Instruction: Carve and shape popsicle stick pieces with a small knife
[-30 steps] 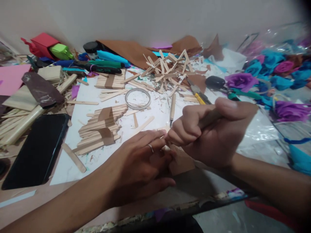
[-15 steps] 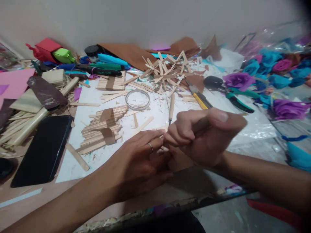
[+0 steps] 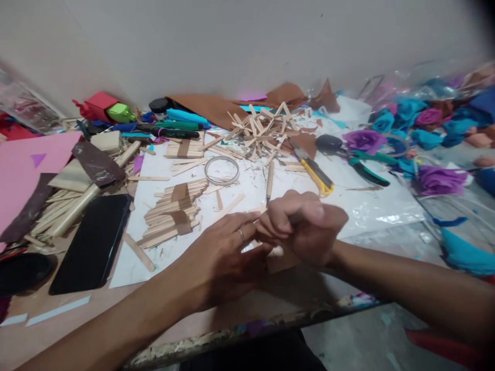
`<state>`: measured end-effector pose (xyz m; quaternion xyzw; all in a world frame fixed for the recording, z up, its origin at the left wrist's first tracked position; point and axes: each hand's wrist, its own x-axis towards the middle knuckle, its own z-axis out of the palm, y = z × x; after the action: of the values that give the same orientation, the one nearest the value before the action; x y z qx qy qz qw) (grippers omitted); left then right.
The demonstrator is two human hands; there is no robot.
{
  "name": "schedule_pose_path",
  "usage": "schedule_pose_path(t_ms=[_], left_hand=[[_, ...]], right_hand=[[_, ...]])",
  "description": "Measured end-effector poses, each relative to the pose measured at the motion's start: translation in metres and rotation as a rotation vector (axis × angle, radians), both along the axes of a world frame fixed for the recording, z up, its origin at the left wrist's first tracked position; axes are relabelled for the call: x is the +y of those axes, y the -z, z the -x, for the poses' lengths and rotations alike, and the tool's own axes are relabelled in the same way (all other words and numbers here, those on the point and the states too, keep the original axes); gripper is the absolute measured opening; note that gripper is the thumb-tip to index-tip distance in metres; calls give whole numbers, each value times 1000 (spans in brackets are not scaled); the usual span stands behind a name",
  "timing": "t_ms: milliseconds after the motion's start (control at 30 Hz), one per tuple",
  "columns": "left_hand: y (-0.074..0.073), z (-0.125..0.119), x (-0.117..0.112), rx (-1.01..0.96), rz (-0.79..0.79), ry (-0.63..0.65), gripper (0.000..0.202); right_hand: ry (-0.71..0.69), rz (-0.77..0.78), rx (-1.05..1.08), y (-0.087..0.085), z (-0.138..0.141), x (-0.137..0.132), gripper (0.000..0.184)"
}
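My left hand (image 3: 228, 257), with a ring on one finger, rests low over the front of the white sheet (image 3: 127, 263). Its fingers press together on something small that they hide. Close against its fingertips, my right hand (image 3: 305, 224) is closed in a fist, thumb on top; what it grips is hidden. A brown piece (image 3: 284, 259) shows beneath the hands. Just beyond them lies a thin tool with a wooden handle (image 3: 269, 180). A yellow utility knife (image 3: 317, 175) lies beyond my right hand. Stacks of craft sticks (image 3: 174, 211), wrapped with brown strips, lie to the left.
A tangle of joined craft sticks (image 3: 261, 131) stands at the back, behind a roll of tape (image 3: 221, 171). Green-handled pliers (image 3: 367, 167) and purple and blue paper flowers (image 3: 441, 180) lie right. A black phone (image 3: 93, 242) lies left. The table's front edge (image 3: 270, 330) is near.
The camera view has shifted, so the table's things sit lower. My right fist has turned and drawn in nearer my left hand; the left hand keeps its place.
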<state>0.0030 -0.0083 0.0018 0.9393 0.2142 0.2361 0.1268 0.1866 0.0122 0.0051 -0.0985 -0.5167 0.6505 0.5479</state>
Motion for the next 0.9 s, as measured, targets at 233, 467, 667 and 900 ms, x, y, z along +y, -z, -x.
schedule_pose_path(t_ms=[233,467,667,900], left_hand=[[-3,-2,-2,103,-38,-30,31],[-7,-2,-1,128,-6,-6,32],[-2,0,-1,126,-31,-24,38],[-7,0,-1,135,1,-1,35]], right_hand=[[-37,53,-75,-39,-19,-2,52],[45,111,-67,-50,-24,-6,64],[-52,153,-80,-35,-12,3,61],[-11,176,-98,-33,-11,2,66]])
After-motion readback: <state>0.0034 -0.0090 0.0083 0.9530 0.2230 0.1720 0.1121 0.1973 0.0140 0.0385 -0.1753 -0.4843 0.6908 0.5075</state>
